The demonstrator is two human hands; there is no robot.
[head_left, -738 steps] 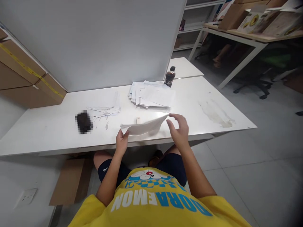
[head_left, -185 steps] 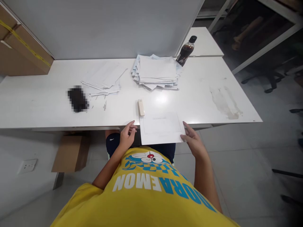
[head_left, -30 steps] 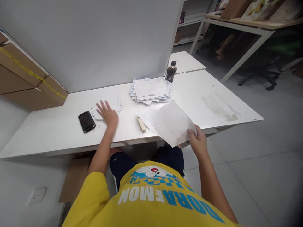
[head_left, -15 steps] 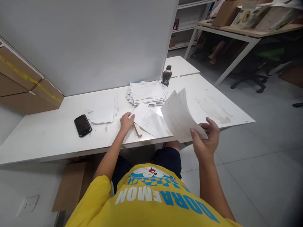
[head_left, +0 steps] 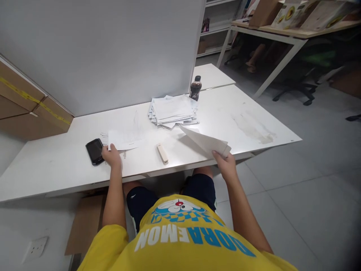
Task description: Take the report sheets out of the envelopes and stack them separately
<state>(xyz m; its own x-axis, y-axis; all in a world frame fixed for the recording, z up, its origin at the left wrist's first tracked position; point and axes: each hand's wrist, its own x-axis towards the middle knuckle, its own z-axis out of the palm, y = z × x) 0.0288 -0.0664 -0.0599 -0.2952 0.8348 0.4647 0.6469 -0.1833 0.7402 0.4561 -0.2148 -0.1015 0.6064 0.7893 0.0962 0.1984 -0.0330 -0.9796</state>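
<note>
My left hand pinches the near left corner of a white paper sheet, which lies over the small paper pile at the left. Close beside that hand is a black handheld device with a dark screen. Held by its right end in my right hand is a thin bunch of paper sheets, tilted and curving toward the tabletop. Between my hands rests a cream-coloured stapler. Behind it sits a larger, uneven stack of papers.
A dark drink bottle with a black cap stands at the back beside the grey partition. Cardboard boxes border the desk on the left. Another table with boxes is at the far right, a person's leg beneath it.
My left hand has carried a sheet leftward from beside the stapler onto the small pile. My right hand has lowered its sheets and moved slightly left. The stapler is now fully uncovered.
</note>
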